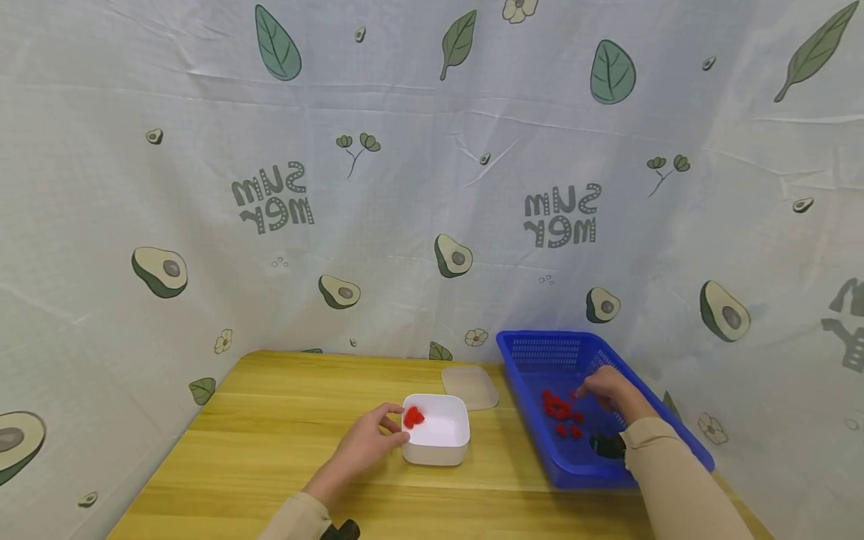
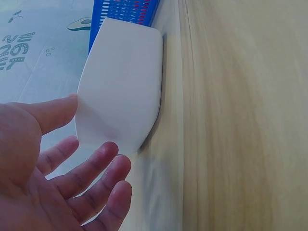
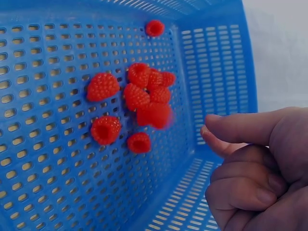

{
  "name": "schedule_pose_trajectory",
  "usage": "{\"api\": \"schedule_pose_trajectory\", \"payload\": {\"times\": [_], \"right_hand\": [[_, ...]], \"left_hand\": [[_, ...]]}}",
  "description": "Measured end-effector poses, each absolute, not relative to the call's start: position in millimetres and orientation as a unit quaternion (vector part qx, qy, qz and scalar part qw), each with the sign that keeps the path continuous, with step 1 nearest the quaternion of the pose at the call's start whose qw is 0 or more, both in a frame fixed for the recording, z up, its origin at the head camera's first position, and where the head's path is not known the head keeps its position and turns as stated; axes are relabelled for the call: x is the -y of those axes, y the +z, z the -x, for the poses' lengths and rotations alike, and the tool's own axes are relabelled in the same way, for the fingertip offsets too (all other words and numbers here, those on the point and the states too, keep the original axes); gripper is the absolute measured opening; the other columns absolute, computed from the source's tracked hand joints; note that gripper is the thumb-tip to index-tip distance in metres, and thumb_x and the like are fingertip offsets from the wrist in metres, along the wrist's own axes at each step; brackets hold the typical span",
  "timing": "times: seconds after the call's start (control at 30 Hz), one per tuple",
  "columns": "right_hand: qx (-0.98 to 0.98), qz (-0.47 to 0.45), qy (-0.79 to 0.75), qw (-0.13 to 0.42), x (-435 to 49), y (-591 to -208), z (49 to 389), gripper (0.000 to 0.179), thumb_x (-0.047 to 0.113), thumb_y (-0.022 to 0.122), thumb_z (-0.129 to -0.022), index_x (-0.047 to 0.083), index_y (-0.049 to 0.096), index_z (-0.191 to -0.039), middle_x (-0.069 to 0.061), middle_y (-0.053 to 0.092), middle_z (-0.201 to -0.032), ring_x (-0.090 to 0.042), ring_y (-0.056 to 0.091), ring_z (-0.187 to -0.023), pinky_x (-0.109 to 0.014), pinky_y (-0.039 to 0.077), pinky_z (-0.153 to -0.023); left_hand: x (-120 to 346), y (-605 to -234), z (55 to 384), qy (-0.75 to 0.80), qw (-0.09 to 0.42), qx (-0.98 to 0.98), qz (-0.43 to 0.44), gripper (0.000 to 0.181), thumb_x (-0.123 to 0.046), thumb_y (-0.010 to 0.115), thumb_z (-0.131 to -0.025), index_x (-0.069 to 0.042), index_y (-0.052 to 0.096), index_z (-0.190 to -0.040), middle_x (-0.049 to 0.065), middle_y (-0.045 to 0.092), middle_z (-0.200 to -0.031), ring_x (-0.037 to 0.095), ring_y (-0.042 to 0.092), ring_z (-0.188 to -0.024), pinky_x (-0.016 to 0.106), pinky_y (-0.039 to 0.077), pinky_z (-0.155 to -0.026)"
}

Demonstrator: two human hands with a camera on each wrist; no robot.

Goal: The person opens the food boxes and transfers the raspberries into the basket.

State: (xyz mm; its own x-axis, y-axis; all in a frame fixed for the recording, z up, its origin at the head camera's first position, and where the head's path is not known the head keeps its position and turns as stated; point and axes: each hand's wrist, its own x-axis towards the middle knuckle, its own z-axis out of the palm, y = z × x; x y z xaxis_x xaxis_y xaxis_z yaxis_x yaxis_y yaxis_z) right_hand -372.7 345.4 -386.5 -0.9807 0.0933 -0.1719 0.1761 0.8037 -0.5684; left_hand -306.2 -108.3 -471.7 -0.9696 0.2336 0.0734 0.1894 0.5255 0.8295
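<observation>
My left hand (image 1: 367, 441) is at the left side of a white square box (image 1: 439, 454), its thumb and fingertips at the wall. In the left wrist view its fingers are spread and loosely bent beside the box. A few raspberries (image 1: 413, 417) lie in the box's left corner. My right hand (image 1: 610, 391) hangs inside a blue basket (image 1: 553, 469), thumb and forefinger tips close together, the other fingers curled; nothing shows between them. Several raspberries (image 3: 137, 96) lie on the basket floor. One blurred raspberry (image 3: 156, 115) appears in motion, apart from the fingertips.
A translucent lid (image 1: 470, 387) lies on the wooden table (image 1: 290, 405) behind the white box. The basket stands to the right with raised, slotted walls. A printed curtain (image 1: 405, 187) hangs behind and beside the table.
</observation>
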Motion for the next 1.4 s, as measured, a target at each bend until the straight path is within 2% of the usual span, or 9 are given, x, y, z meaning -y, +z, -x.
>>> {"api": "schedule_pose_trajectory", "payload": {"times": [0.17, 0.43, 0.53, 0.63, 0.73, 0.87, 1.03, 1.23, 1.4], "right_hand": [[-0.948, -0.059, -0.308, 0.055, -340, -385, 372, 0.046, 0.01, 0.069, -0.086, 0.016, 0.038, -0.053, 0.007, 0.032, -0.044, -0.008, 0.034, -0.041, -0.024, 0.033, -0.043], [-0.935, -0.037, -0.348, 0.05, -318, -380, 375, 0.046, 0.01, 0.072, -0.081, 0.019, 0.033, -0.059, 0.009, 0.026, -0.048, -0.006, 0.023, -0.043, -0.024, 0.026, -0.041], [-0.931, -0.019, -0.362, 0.05, -307, -376, 374, 0.032, 0.011, 0.073, -0.083, 0.012, 0.048, -0.062, 0.009, 0.027, -0.049, -0.006, 0.022, -0.044, -0.023, 0.025, -0.042], [-0.927, 0.002, -0.371, 0.05, -295, -371, 370, 0.014, 0.012, 0.073, -0.084, -0.001, 0.069, -0.079, 0.008, 0.028, -0.05, -0.007, 0.022, -0.045, -0.024, 0.025, -0.043], [-0.923, 0.014, -0.382, 0.049, -283, -366, 367, 0.025, 0.013, 0.074, -0.084, -0.007, 0.074, -0.1, 0.007, 0.031, -0.051, -0.007, 0.024, -0.044, -0.024, 0.026, -0.043], [-0.916, 0.017, -0.397, 0.056, -268, -363, 365, 0.03, 0.014, 0.074, -0.085, -0.006, 0.074, -0.108, 0.007, 0.035, -0.053, -0.007, 0.027, -0.044, -0.023, 0.028, -0.044], [-0.908, 0.035, -0.411, 0.065, -250, -362, 366, 0.032, 0.014, 0.074, -0.087, -0.006, 0.073, -0.112, 0.004, 0.043, -0.061, -0.007, 0.028, -0.044, -0.024, 0.029, -0.044], [-0.892, 0.035, -0.444, 0.071, -226, -364, 365, 0.034, 0.015, 0.074, -0.088, -0.007, 0.071, -0.114, 0.005, 0.035, -0.057, -0.008, 0.024, -0.045, -0.024, 0.026, -0.044], [-0.898, 0.031, -0.434, 0.073, -206, -370, 363, 0.029, 0.016, 0.074, -0.089, -0.003, 0.074, -0.111, 0.002, 0.051, -0.07, -0.009, 0.028, -0.045, -0.023, 0.029, -0.045]], "left_hand": [[109, -472, 306, 0.473, 0.027, -0.873, -0.117, 0.047, -0.029, 0.075, -0.091, -0.012, 0.06, -0.131, 0.004, 0.067, -0.105, 0.021, 0.059, -0.09, 0.037, 0.051, -0.075], [109, -472, 307, 0.472, 0.025, -0.873, -0.117, 0.047, -0.029, 0.076, -0.09, -0.012, 0.06, -0.131, 0.004, 0.067, -0.104, 0.02, 0.059, -0.089, 0.037, 0.051, -0.075], [109, -473, 306, 0.472, 0.025, -0.873, -0.117, 0.047, -0.029, 0.075, -0.091, -0.012, 0.06, -0.131, 0.003, 0.067, -0.104, 0.02, 0.059, -0.089, 0.037, 0.051, -0.075], [109, -473, 306, 0.471, 0.023, -0.874, -0.119, 0.047, -0.029, 0.075, -0.091, -0.011, 0.06, -0.132, 0.003, 0.067, -0.104, 0.02, 0.06, -0.09, 0.036, 0.05, -0.074], [109, -473, 306, 0.47, 0.021, -0.874, -0.12, 0.047, -0.029, 0.075, -0.091, -0.011, 0.06, -0.132, 0.003, 0.067, -0.104, 0.02, 0.06, -0.09, 0.037, 0.05, -0.074], [108, -474, 306, 0.471, 0.024, -0.874, -0.117, 0.047, -0.029, 0.075, -0.091, -0.012, 0.06, -0.132, 0.003, 0.067, -0.104, 0.02, 0.06, -0.09, 0.037, 0.051, -0.075], [108, -473, 308, 0.473, 0.028, -0.873, -0.116, 0.047, -0.031, 0.076, -0.09, -0.013, 0.06, -0.131, 0.003, 0.067, -0.105, 0.02, 0.059, -0.09, 0.038, 0.051, -0.076], [109, -473, 308, 0.475, 0.025, -0.872, -0.119, 0.045, -0.029, 0.076, -0.09, -0.013, 0.061, -0.13, 0.003, 0.067, -0.105, 0.02, 0.06, -0.091, 0.037, 0.05, -0.076], [108, -473, 308, 0.475, 0.019, -0.871, -0.125, 0.044, -0.029, 0.075, -0.091, -0.012, 0.061, -0.129, 0.003, 0.068, -0.105, 0.02, 0.06, -0.091, 0.037, 0.05, -0.075]]}}
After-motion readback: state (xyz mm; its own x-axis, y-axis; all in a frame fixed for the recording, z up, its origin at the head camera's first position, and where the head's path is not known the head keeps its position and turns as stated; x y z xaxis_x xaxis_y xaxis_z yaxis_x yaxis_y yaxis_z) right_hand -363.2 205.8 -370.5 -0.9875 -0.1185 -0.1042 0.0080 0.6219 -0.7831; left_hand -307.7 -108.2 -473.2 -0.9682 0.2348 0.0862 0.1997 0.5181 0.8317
